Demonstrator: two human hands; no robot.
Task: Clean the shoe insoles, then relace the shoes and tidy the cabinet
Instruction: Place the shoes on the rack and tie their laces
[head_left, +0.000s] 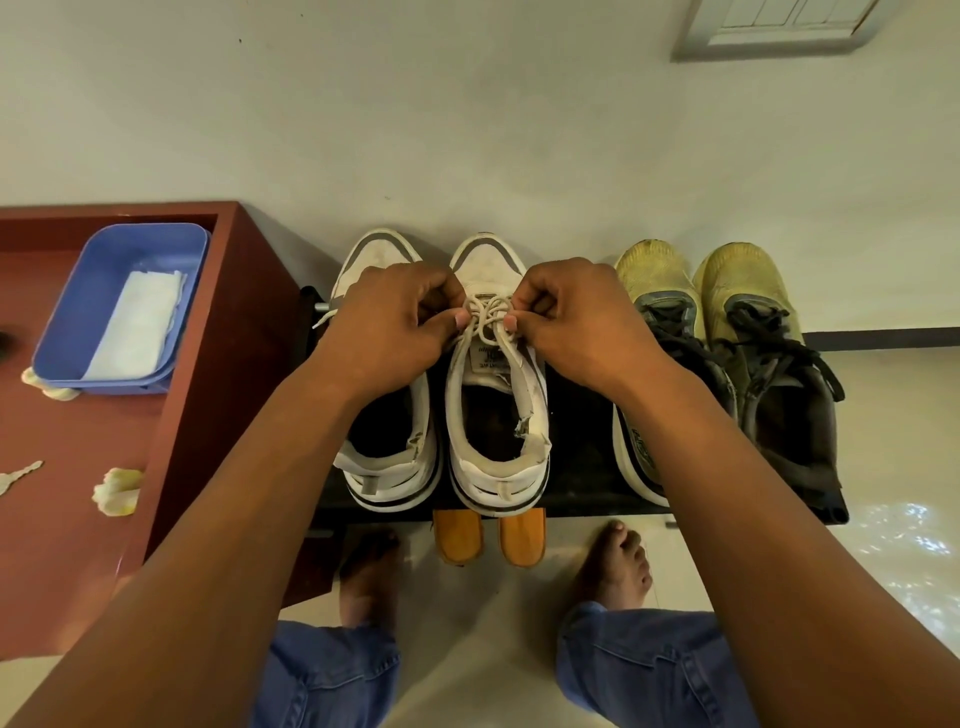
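on black rack (582, 499), left hand (395, 322) and right hand (576, 317) pinch lace (488, 314) (white shoe (498, 415)) between them.

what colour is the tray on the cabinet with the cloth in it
The tray is blue, a periwinkle shade, and holds a white cloth. The head view shows it.

White shoe (496, 395) upright on black rack (582, 499), toe to wall, beige lace (485, 317) half-knotted over tongue, touching its pair (387, 415) on left; yellow pair (727, 364) right; two orange insoles (488, 538) below rack edge.
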